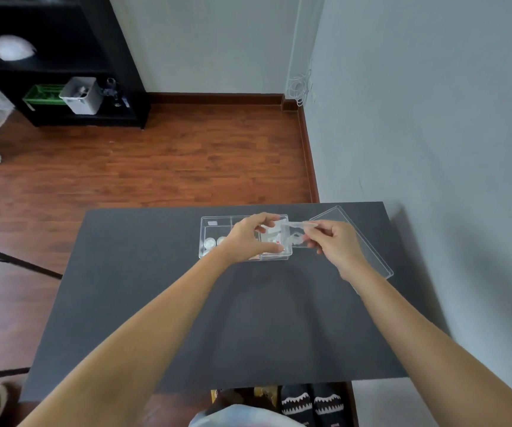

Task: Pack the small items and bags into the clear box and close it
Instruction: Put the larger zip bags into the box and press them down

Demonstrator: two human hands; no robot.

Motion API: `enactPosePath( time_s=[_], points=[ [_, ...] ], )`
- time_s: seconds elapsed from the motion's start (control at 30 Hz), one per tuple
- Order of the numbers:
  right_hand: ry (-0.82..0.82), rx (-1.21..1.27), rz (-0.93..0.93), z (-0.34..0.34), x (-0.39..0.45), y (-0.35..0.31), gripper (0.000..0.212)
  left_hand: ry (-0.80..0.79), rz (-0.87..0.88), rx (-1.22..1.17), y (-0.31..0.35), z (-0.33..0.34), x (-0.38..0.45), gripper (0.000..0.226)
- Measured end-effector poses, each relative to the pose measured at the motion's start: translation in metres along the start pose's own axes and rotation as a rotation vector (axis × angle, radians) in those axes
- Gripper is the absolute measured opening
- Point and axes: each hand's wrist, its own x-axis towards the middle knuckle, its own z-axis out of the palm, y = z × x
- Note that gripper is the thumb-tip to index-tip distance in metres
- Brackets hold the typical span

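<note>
A clear box [206, 224] with compartments sits at the far middle of the dark table [162, 303]. Two round white items [210, 242] lie in its left compartment, and a small pale item [212, 223] lies in the back strip. My left hand [248, 238] and my right hand [333, 241] both pinch a small clear plastic bag [288, 234] held just above the box's right end. More small bags with red marks lie in the box under it, partly hidden. The clear lid [371, 251] lies flat to the right, behind my right hand.
The table's right edge runs close to a grey wall [433, 134]. Wooden floor [156, 164] lies beyond the far edge, with a black shelf unit [64, 72] at the back left. Slippers [310, 405] sit below the near edge.
</note>
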Motion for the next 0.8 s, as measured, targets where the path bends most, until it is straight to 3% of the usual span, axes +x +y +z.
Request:
enactPosePath(
  time_s=[0.17,0.37,0.5,0.6,0.8],
  points=[
    [-0.034,-0.091,0.009,0.024,0.026,-0.006,0.016,0.202,-0.040,-0.078,0.006,0.001,0.008,0.012],
    [0.044,-0.315,-0.051,0.040,0.049,0.006,0.008,0.309,-0.163,-0.012,-0.006,0.001,0.022,0.005],
    [0.109,-0.416,-0.097,0.048,0.053,0.017,0.027,0.314,-0.186,0.119,-0.015,0.004,0.031,0.005],
    [0.113,-0.539,-0.284,0.050,0.046,0.025,0.044,0.310,-0.172,0.279,-0.018,0.007,0.036,0.008],
    [-0.041,-0.940,-0.469,0.050,0.049,0.036,0.044,0.345,-0.054,0.533,-0.026,0.012,0.045,0.048]
  ],
)
